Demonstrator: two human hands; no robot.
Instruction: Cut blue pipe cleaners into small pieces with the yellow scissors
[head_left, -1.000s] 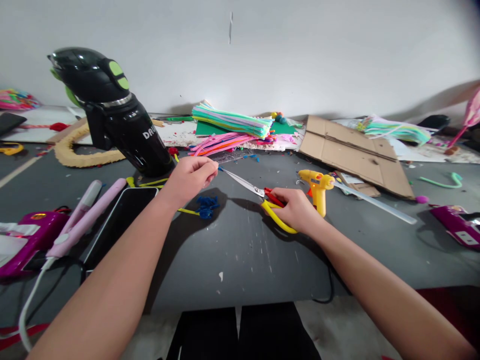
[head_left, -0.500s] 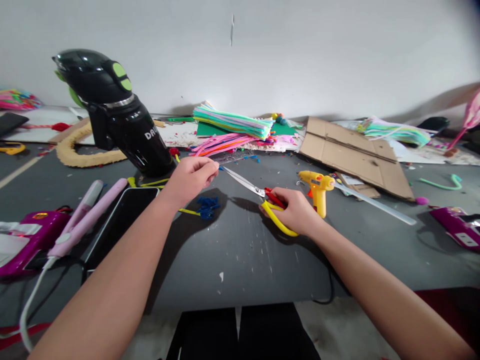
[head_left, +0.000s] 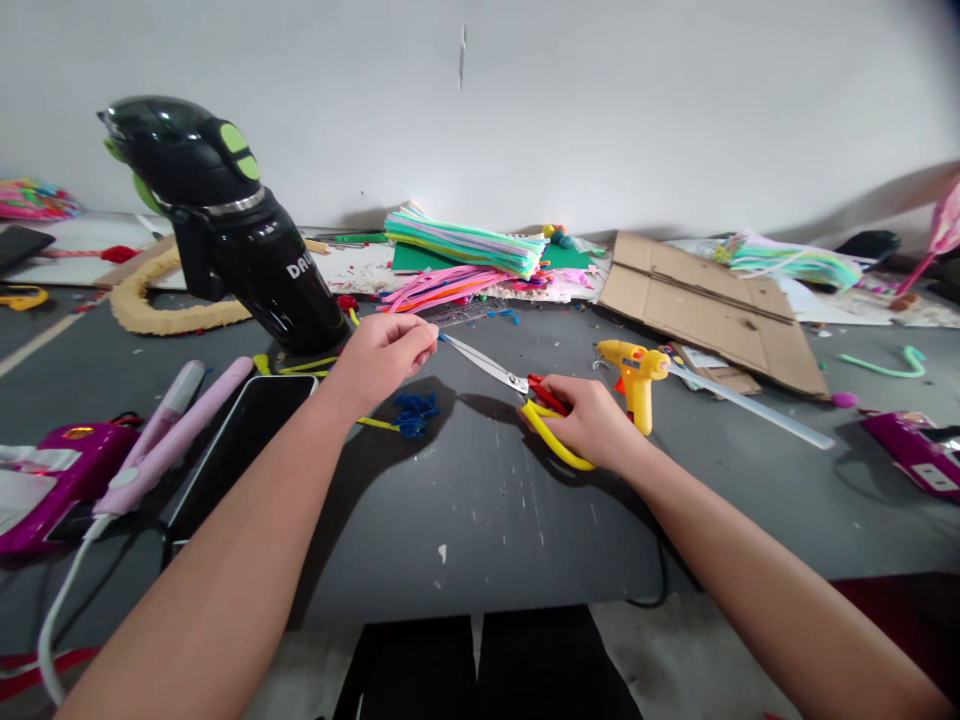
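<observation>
While your left hand (head_left: 394,350) pinches a small blue piece (head_left: 442,337) above the table (head_left: 487,540), your right hand (head_left: 581,415) curls closed round the scissors (head_left: 517,383), blade tips right at the blue; whether they touch, I can't tell. Steady that pinch, mind your fingertips, make small snips, with the blue clump (head_left: 414,413) lying just below.

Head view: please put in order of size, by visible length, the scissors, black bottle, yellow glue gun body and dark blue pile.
1. Black bottle
2. Scissors, partly covered by the right hand
3. Yellow glue gun body
4. Dark blue pile
</observation>
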